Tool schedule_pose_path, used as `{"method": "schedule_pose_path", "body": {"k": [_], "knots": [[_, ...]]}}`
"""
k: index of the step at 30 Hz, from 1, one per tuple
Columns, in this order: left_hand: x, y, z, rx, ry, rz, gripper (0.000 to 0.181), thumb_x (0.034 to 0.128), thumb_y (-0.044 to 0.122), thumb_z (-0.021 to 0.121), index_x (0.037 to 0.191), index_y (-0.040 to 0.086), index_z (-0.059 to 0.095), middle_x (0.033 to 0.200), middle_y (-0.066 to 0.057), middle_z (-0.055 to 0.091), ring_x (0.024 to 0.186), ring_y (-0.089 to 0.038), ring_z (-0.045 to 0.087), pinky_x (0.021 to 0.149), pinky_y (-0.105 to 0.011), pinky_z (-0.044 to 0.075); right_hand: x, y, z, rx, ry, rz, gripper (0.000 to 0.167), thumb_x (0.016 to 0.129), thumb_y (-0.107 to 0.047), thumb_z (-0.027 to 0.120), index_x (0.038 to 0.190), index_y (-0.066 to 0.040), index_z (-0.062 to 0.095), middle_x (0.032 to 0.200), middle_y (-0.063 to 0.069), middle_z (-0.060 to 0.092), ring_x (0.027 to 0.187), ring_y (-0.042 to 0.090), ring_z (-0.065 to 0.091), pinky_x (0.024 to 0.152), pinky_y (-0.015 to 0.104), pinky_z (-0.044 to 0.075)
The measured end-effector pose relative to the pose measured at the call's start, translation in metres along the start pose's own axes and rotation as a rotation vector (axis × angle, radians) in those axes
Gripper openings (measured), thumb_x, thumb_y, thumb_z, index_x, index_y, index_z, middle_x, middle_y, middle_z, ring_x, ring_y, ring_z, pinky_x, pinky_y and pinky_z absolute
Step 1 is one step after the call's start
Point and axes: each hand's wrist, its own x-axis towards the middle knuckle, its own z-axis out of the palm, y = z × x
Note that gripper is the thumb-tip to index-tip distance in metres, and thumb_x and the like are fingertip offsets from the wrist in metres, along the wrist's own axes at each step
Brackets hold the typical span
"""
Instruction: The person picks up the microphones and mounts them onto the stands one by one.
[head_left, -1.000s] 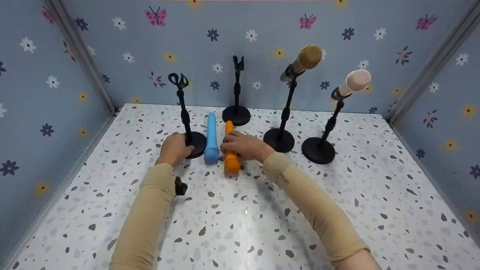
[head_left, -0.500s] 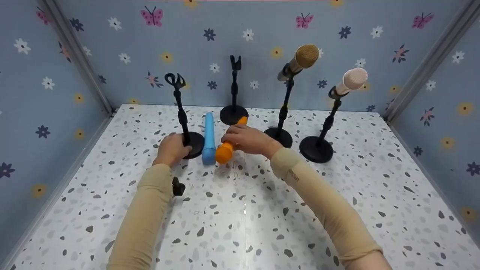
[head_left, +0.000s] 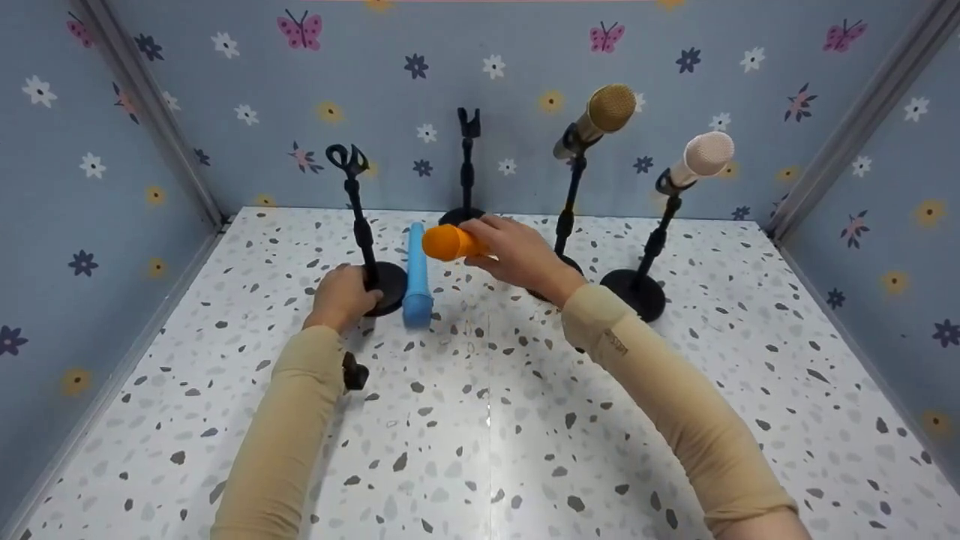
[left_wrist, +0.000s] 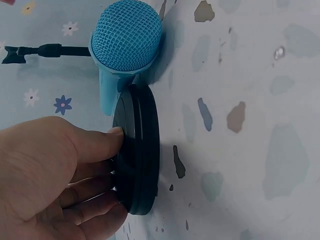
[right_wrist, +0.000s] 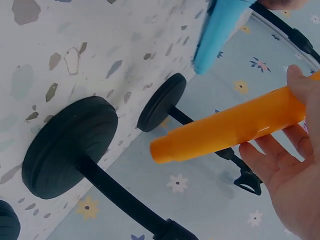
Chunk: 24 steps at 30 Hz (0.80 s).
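In the head view, the handle of the orange microphone (head_left: 442,242) is mostly covered by the right hand (head_left: 517,251), by which the stand base (head_left: 573,263) behind its wrist is partly hidden; the lettering (head_left: 616,343) on the right sleeve (head_left: 660,397) is too small to be read. In the left wrist view, the left hand (left_wrist: 55,175) is cut off by the left and lower edges. By the right wrist view's top edge, the blue microphone (right_wrist: 220,35) beyond the right hand is cut off

An orange microphone (right_wrist: 225,127) is gripped by the right hand (right_wrist: 292,160); a black stand (right_wrist: 162,102) is set near the table's (right_wrist: 100,45) back edge.
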Motion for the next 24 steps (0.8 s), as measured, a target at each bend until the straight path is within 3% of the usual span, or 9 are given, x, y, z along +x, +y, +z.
{"method": "schedule_pose_path", "body": {"k": [10, 18, 24], "knots": [[0.001, -0.001, 0.000, -0.002, -0.002, 0.016, 0.033, 0.0985, 0.017, 0.065, 0.118, -0.010, 0.065, 0.118, -0.029, 0.062, 0.114, -0.045, 0.058, 0.100, -0.058, 0.045, -0.011, 0.002, -0.026, 0.070, 0.051, 0.186, 0.055, 0.096, -0.044, 0.069, 0.140, -0.014, 0.056, 0.123, 0.006, 0.067, 0.106, 0.024, 0.065, 0.094, 0.042, 0.052], [-0.001, -0.002, 0.001, -0.016, 0.012, 0.025, 0.031, 0.0978, 0.016, 0.065, 0.117, -0.009, 0.066, 0.116, -0.028, 0.063, 0.114, -0.044, 0.058, 0.099, -0.057, 0.045, -0.022, 0.015, -0.040, 0.167, 0.004, 0.246, 0.054, 0.094, -0.041, 0.073, 0.139, -0.014, 0.058, 0.118, 0.008, 0.069, 0.094, 0.021, 0.068, 0.085, 0.040, 0.057], [-0.002, -0.001, 0.001, -0.017, 0.017, 0.013, 0.033, 0.0982, 0.017, 0.066, 0.120, -0.008, 0.065, 0.119, -0.027, 0.062, 0.116, -0.043, 0.057, 0.101, -0.057, 0.044, -0.029, 0.021, -0.049, 0.175, -0.065, 0.279, 0.050, 0.093, -0.040, 0.074, 0.132, -0.013, 0.060, 0.109, 0.006, 0.070, 0.088, 0.019, 0.067, 0.081, 0.038, 0.058]]}}
